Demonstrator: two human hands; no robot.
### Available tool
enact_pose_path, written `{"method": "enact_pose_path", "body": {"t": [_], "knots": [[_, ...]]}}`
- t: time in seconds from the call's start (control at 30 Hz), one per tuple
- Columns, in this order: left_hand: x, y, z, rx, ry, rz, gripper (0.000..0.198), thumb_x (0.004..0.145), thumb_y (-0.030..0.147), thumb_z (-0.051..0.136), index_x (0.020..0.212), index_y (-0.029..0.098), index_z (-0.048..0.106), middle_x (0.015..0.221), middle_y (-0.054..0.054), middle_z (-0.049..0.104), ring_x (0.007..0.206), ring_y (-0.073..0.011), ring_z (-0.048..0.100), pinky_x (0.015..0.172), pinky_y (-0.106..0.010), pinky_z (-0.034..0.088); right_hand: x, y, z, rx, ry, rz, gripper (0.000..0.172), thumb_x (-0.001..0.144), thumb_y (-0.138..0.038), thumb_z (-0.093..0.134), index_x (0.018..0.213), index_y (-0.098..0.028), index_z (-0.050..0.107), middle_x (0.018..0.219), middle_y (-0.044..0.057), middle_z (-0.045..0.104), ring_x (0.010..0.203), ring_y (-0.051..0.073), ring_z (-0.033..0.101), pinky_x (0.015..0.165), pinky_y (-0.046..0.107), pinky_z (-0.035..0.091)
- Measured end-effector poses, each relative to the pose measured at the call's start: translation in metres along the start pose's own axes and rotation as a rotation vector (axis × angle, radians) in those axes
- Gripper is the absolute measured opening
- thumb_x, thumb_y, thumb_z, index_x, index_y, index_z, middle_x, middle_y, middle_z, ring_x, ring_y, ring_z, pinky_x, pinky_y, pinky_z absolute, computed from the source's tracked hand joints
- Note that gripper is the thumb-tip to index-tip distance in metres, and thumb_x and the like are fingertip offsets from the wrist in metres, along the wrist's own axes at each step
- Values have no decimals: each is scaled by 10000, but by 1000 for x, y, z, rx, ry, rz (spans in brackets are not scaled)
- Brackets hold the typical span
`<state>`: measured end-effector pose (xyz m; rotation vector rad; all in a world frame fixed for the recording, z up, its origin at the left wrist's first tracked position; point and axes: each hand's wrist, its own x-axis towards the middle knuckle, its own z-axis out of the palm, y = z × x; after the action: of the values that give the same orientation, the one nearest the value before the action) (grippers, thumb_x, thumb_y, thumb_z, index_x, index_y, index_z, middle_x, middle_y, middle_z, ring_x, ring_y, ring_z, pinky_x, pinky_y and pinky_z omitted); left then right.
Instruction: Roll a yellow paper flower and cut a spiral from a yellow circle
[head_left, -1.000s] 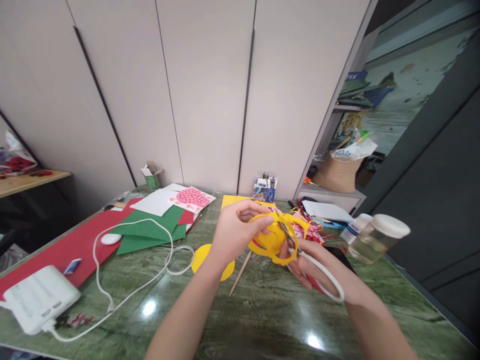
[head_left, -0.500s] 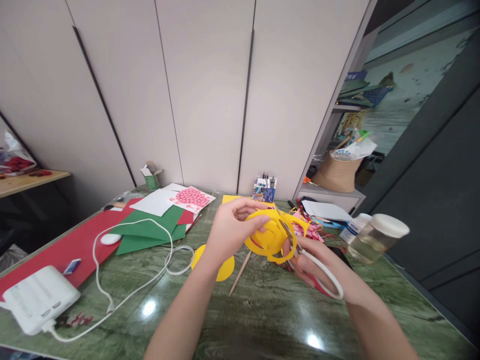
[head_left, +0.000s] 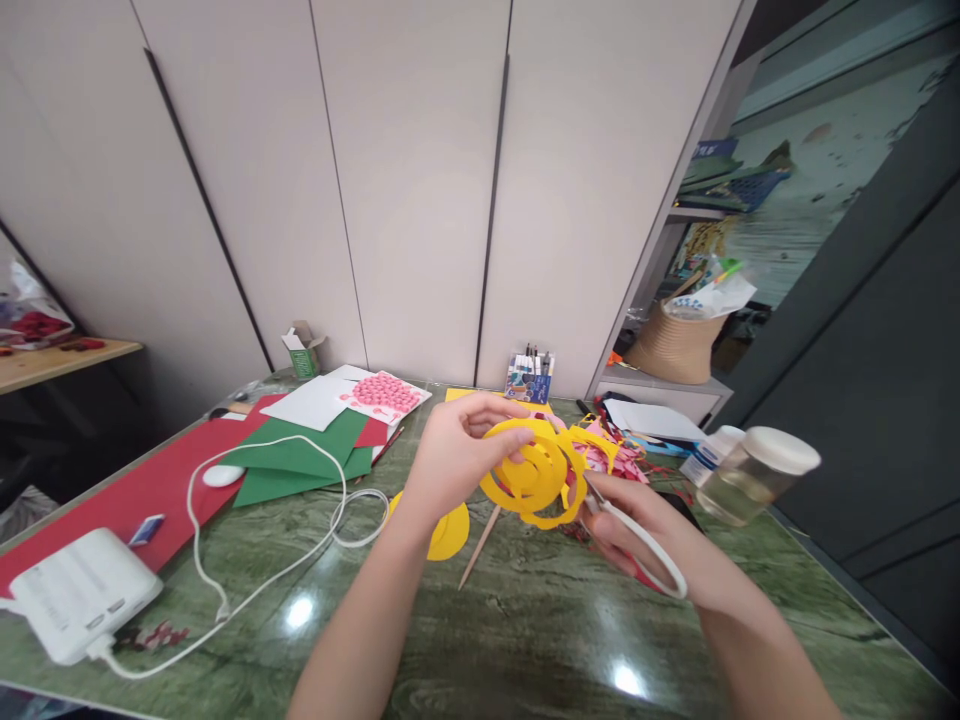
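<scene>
Between thumb and fingers, my left hand (head_left: 466, 445) pinches a yellow paper spiral (head_left: 534, 470), cut into curling strips and lifted above the table. My right hand (head_left: 622, 510) is closed around the handles of scissors (head_left: 646, 548), white and red in colour. Their blades point toward the spiral's right edge and are partly hidden behind the paper. Below my left wrist a yellow paper disc (head_left: 450, 532) lies on the table, partly covered by my forearm. Beside it rests a thin wooden stick (head_left: 480, 547) with a pointed end.
Green paper (head_left: 300, 455) and red paper (head_left: 180, 480) spread over the left side, with a white power bank (head_left: 86, 595) and its cable. Pink and red paper strips (head_left: 626, 460) lie behind my right hand. A lidded jar (head_left: 757, 475) stands at right, a pencil box (head_left: 529, 378) at the back.
My left hand has shifted the spiral slightly left. The scissor blades, earlier overlapping the spiral's front, now sit farther right, mostly out of sight behind its edge.
</scene>
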<state>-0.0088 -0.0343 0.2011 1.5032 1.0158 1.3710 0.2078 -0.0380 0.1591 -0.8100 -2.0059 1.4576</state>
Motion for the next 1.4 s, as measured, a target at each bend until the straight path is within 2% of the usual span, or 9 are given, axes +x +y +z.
{"method": "enact_pose_path", "body": {"t": [0.17,0.6,0.93,1.1,1.23,1.4], "knots": [[-1,1,-5,54,-7,-3,193,663,265,692,817,153,663,649,-10,660,517,-96,590,514,-230,485,-4,-7,-3,-84,-28,32,372,851,-534,492,813,-164,484,611,-53,374,466,54,280,400,181,209],[-2,3,-18,103,-68,18,155,678,262,693,811,182,689,741,-4,684,501,-62,579,488,-179,465,-6,-9,-6,-165,-64,111,407,833,-584,475,832,-178,496,586,-63,339,438,49,254,384,175,199],[-4,6,-25,151,-128,-69,142,684,254,681,805,192,721,701,-6,682,529,-66,585,507,-167,477,-8,-13,-8,-298,-102,105,434,814,-602,482,730,-177,479,591,-55,374,451,54,281,385,174,209],[-4,4,-25,206,-135,-96,146,682,270,668,796,197,724,653,-7,672,526,-84,575,474,-180,459,-8,-11,-8,-296,-104,148,379,823,-559,510,810,-181,521,586,-58,391,444,57,315,398,173,231],[-3,3,-23,240,-154,-91,140,684,278,663,779,193,719,691,-13,680,523,-83,575,466,-184,453,-7,-8,-7,-299,-86,175,319,846,-499,518,892,-184,539,587,-62,397,438,57,325,402,174,234],[-2,3,-24,211,-213,-112,139,684,271,662,781,185,712,698,-13,684,504,-87,593,460,-190,460,-7,-9,-8,-324,-113,164,356,845,-532,495,880,-181,542,594,-58,400,459,61,327,408,175,226]]}}
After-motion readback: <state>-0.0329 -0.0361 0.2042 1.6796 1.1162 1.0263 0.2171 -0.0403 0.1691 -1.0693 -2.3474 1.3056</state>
